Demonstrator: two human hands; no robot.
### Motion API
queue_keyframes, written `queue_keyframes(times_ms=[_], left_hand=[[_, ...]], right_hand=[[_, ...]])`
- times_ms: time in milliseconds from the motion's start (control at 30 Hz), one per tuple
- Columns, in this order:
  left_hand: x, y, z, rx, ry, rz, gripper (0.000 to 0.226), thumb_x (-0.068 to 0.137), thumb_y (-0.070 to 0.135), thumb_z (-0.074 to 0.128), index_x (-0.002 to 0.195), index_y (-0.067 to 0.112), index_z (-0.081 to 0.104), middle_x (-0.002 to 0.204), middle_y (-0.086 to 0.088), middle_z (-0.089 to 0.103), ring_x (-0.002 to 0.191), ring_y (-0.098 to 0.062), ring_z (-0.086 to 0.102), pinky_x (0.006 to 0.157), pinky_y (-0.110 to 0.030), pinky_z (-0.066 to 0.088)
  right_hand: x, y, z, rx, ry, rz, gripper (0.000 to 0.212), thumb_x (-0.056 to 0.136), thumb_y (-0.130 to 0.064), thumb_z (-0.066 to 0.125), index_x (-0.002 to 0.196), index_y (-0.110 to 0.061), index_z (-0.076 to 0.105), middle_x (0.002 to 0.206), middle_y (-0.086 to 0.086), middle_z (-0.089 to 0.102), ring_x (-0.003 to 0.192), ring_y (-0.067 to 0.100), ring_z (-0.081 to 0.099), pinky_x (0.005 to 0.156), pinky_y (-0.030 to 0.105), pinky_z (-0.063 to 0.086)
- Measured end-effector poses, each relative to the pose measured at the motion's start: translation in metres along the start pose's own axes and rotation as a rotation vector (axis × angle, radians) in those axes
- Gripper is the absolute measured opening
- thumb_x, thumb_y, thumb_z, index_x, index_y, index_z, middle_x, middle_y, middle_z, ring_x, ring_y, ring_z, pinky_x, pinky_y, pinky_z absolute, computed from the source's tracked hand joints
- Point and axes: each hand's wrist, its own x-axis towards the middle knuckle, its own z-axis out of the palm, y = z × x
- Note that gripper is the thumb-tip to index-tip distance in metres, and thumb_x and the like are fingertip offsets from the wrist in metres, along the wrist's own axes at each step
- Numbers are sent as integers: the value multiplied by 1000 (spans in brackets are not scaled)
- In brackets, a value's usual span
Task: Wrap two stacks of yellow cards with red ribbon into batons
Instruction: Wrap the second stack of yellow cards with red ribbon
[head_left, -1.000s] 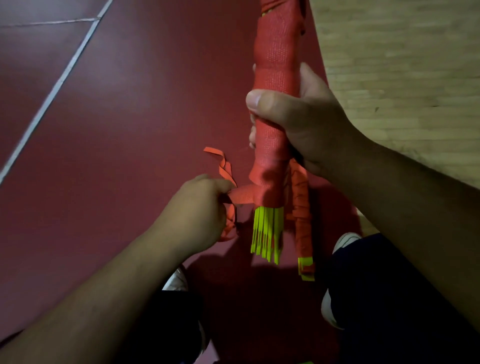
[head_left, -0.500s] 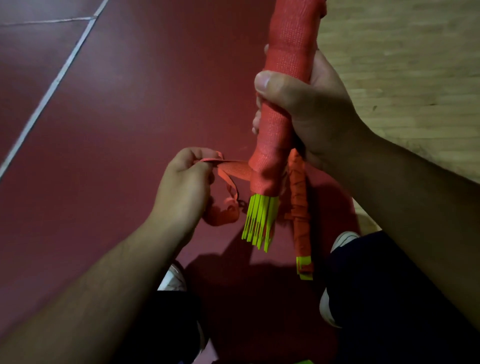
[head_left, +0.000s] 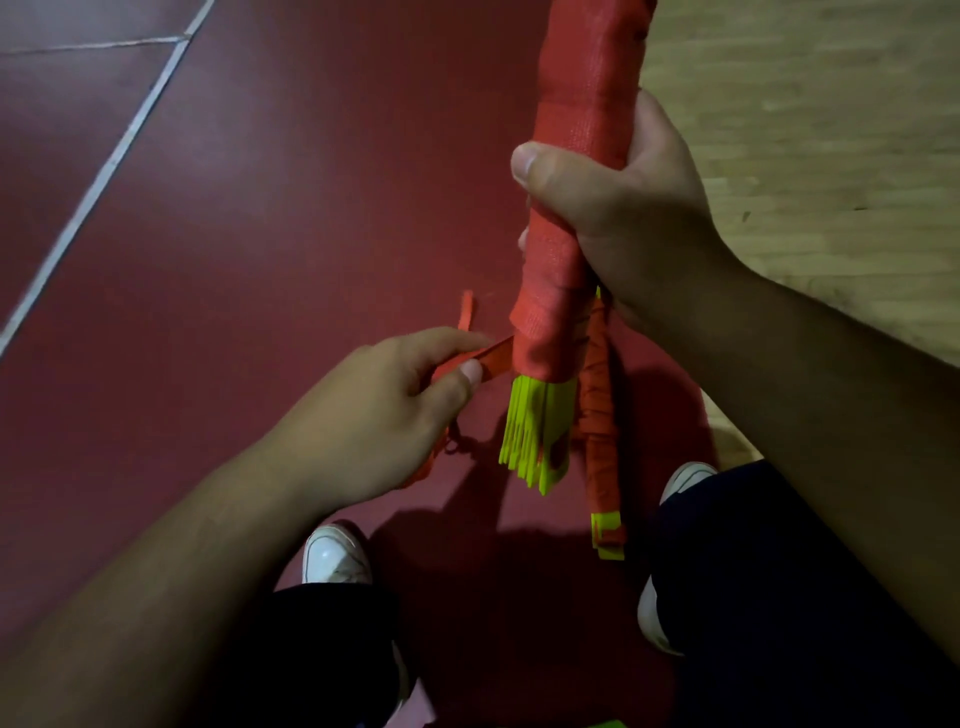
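**Wrapping close to the end, last turn and tie-off left**

The right hand (head_left: 623, 208) held the thick baton (head_left: 582, 104) upright over the red floor (head_left: 260, 234), its grip clamped round the middle with the thumb across the near face. Red ribbon covered the baton from the top edge of the view down to its lower end, where only a short fringe of yellow cards (head_left: 535, 436) showed bare.

Left of that end, the left hand (head_left: 384, 415) pinched the red ribbon (head_left: 496, 358) between thumb and fingertips, the strip running taut to the baton's lowest turn. More loose ribbon trailed under this hand.

A thin baton (head_left: 597, 410) ran down just right of the thick one from under the right palm, bound along its length, with its own yellow tip (head_left: 608, 535) near a dark trouser leg. Whether the right grip also held it could not be told.

By my reading, both stacks were all but wrapped. What seemed left was to finish and secure the ribbon's end on the thick baton. A white shoe (head_left: 335, 556) stood near, and a wooden floor (head_left: 805, 104) lay far right.
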Motion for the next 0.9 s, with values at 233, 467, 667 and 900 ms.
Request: queue_keyframes(times_ms=[233,467,667,900], left_hand=[[1,-6,4,-241,-122,-92,32,96,40,45,75,20,58,64,1,56,62,-30,58,64,-39,49],[0,3,13,-245,22,-145,18,98,32,57,83,24,60,54,13,51,48,-8,56,55,-33,51],[-4,17,27,151,220,-6,43,75,66,53,67,26,39,55,4,45,52,-14,44,48,-32,30],[-1,31,46,350,364,-151,61,68,82,57,77,28,29,66,9,37,72,-25,54,55,-35,30]], right_hand=[[3,3,1,50,45,44,25,78,-27,76,95,-21,58,84,5,64,72,25,65,65,45,59],[4,6,5,9,116,20,29,76,-30,78,96,-21,58,86,3,66,78,30,69,69,56,59],[1,5,13,17,228,20,28,77,-27,78,96,-18,60,81,-2,65,72,19,68,64,42,61],[-6,7,23,96,369,110,33,79,-33,80,102,-19,61,86,-7,69,74,6,69,69,28,59]])
